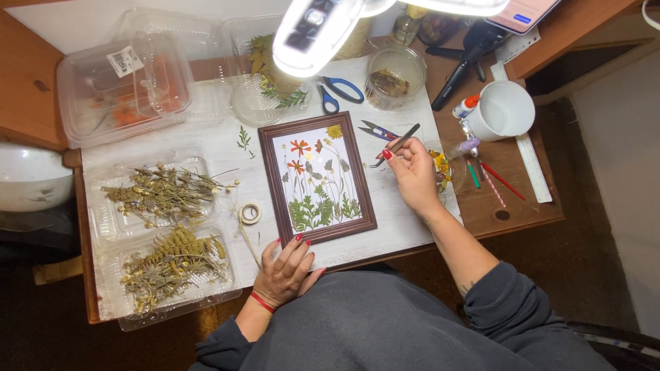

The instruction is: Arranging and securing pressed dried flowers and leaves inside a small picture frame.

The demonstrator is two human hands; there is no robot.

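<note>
A brown picture frame [367, 180] lies on the white table, holding pressed orange flowers, a yellow flower and green ferns on white paper. My left hand [285, 271] rests flat on the table at the frame's lower edge, fingertips touching the frame, holding nothing. My right hand [413, 176] is just right of the frame and grips dark tweezers [396, 145], whose tips point down-left toward the frame's right side. A small clear dish with yellow petals [443, 169] sits partly behind my right hand.
Clear trays of dried stems [163, 194] and dried ferns [172, 261] lie at left, with a tape roll [250, 213]. Blue scissors [335, 91], small snips [375, 129], a clear tub [394, 77], a white mug [505, 110], a ruler [533, 163] and pencils [498, 180] stand at right. A bright lamp [316, 31] hangs overhead.
</note>
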